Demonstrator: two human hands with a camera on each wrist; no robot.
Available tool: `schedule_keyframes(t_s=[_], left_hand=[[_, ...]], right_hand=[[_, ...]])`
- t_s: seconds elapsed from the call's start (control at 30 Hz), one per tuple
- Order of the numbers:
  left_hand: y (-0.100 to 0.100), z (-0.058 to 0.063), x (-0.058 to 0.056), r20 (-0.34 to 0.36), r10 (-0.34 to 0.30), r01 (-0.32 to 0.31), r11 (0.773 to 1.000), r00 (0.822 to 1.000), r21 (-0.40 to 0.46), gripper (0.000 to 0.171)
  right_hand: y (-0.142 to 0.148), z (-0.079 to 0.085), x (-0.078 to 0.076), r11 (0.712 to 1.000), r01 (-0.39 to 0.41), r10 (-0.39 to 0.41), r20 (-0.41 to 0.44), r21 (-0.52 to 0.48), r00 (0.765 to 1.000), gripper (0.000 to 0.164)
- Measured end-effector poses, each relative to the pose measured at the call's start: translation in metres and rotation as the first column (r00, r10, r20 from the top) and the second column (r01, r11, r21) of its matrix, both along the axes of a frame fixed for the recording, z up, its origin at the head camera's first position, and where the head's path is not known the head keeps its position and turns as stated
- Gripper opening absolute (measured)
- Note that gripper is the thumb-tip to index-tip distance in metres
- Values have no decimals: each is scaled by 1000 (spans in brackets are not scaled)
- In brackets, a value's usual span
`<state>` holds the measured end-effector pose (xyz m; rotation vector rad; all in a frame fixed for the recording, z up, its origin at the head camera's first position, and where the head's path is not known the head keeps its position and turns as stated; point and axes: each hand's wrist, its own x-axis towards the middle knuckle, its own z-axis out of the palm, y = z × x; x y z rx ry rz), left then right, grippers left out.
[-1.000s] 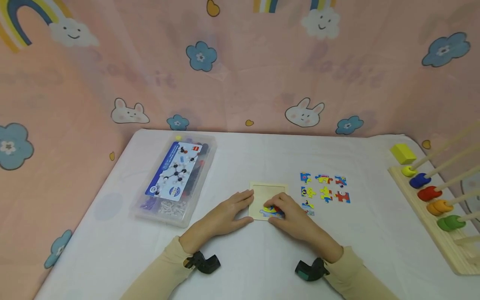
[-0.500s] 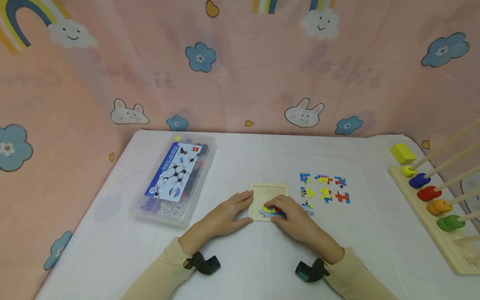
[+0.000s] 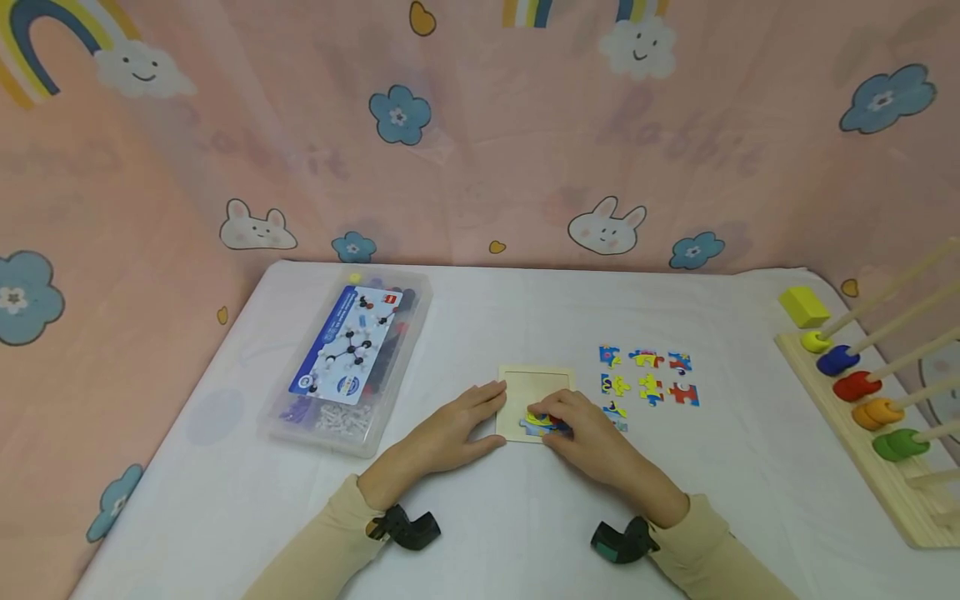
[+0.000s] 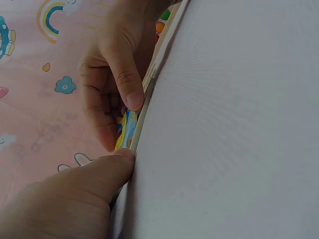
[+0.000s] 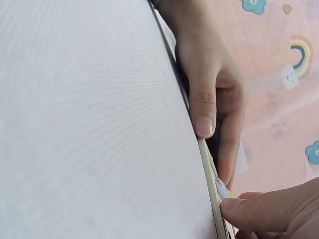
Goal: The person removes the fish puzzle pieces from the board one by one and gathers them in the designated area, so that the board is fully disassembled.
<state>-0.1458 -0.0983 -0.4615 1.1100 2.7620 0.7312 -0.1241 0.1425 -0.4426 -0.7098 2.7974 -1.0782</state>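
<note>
A small wooden puzzle tray (image 3: 517, 382) lies on the white table, with joined, brightly coloured puzzle pieces (image 3: 534, 427) along its bottom edge. My left hand (image 3: 450, 429) rests at the tray's left side, fingers and thumb extended against the frame. Over the tray's lower right, my right hand (image 3: 592, 429) has curled fingers and pinches a puzzle piece, mostly hidden beneath them. In the left wrist view, blue and yellow pieces (image 4: 128, 128) show under the right fingers. Loose puzzle pieces (image 3: 651, 387) lie in rows right of the tray; one is close to my right hand.
At the left stands a clear plastic case (image 3: 348, 358) of molecule-model parts. On the right is a wooden peg rack (image 3: 862, 433) with coloured beads, and a yellow block (image 3: 804, 307) behind it. A pink patterned cloth (image 3: 465, 150) hangs beyond the table.
My right thumb has shifted slightly to the right at the tray's lower edge. The left hand, the tray and the loose pieces stay in place.
</note>
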Motion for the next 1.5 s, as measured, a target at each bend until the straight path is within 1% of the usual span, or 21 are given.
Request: schedule_keyframes(t_s=[0.27, 0.47, 0.57, 0.67, 0.8, 0.9, 1.17, 1.37, 1.43, 1.5], left_hand=[[0, -1, 0, -2, 2, -2, 1000, 1000, 1, 64], [0, -2, 1, -19, -7, 8, 1000, 1000, 17, 63], [0, -2, 1, -28, -10, 11, 1000, 1000, 27, 63], [0, -2, 1, -44, -14, 15, 1000, 999, 27, 64], [0, -2, 1, -37, -10, 11, 1000, 999, 23, 64], [0, -3, 0, -23, -6, 7, 1000, 1000, 25, 65], [0, -3, 0, -24, -12, 12, 1000, 1000, 28, 64], [-1, -2, -1, -12, -18, 18, 1000, 1000, 23, 64], [0, -2, -1, -12, -19, 20, 1000, 1000, 23, 64], [0, -2, -1, -12, -21, 21, 1000, 1000, 22, 64]], right_hand=[[3, 3, -2, 1000, -11, 11, 36, -10, 999, 34], [12, 7, -6, 1000, -16, 16, 72, -1, 997, 34], [19, 9, -8, 1000, -12, 12, 86, -2, 996, 33], [29, 11, -8, 1000, 15, -14, 107, -3, 994, 33], [48, 12, -6, 999, 42, -43, 126, 11, 991, 33], [63, 11, -4, 999, 47, -49, 107, 22, 993, 33], [103, 9, 2, 994, 96, -98, 30, 45, 995, 32], [124, 7, 6, 993, 112, -111, -20, 39, 994, 32], [129, 5, 7, 994, 108, -106, -46, 28, 993, 32], [133, 4, 8, 994, 111, -110, -53, 23, 993, 32]])
